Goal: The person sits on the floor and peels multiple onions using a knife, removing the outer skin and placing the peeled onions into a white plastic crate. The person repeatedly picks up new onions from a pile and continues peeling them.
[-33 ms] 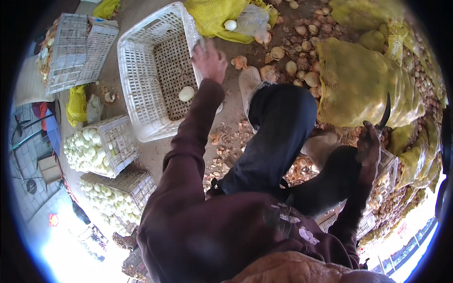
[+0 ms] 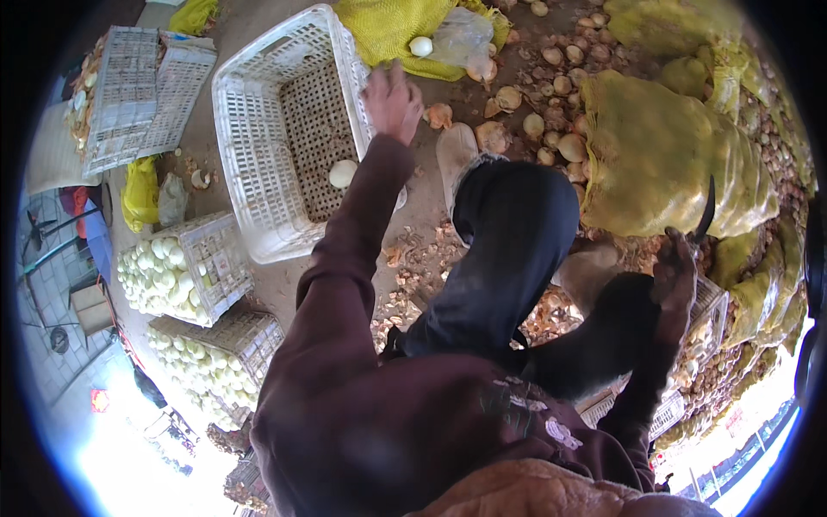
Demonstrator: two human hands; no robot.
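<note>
My left hand (image 2: 394,103) is empty, fingers apart, above the right rim of a large white plastic crate (image 2: 231,159). Inside that crate lies one peeled white onion (image 2: 342,173). Another peeled onion (image 2: 420,46) sits on a yellow mesh sack (image 2: 379,39) beyond the hand. Over by my right knee, my right hand (image 2: 674,276) grips a knife (image 2: 707,209) with a dark, curved blade pointing away from me. A full yellow mesh sack (image 2: 655,155) lies beside the blade. The knife's handle is mostly hidden by my fingers.
Unpeeled onions (image 2: 571,147) and loose skins (image 2: 401,302) cover the floor around my feet. Crates full of peeled onions (image 2: 159,267) stand at the left, and two crates (image 2: 129,95) stand farther back. More onions and mesh sacks are heaped at the right.
My left hand has shifted slightly away from me and to the right, along the crate's rim. The right hand with the knife has barely moved.
</note>
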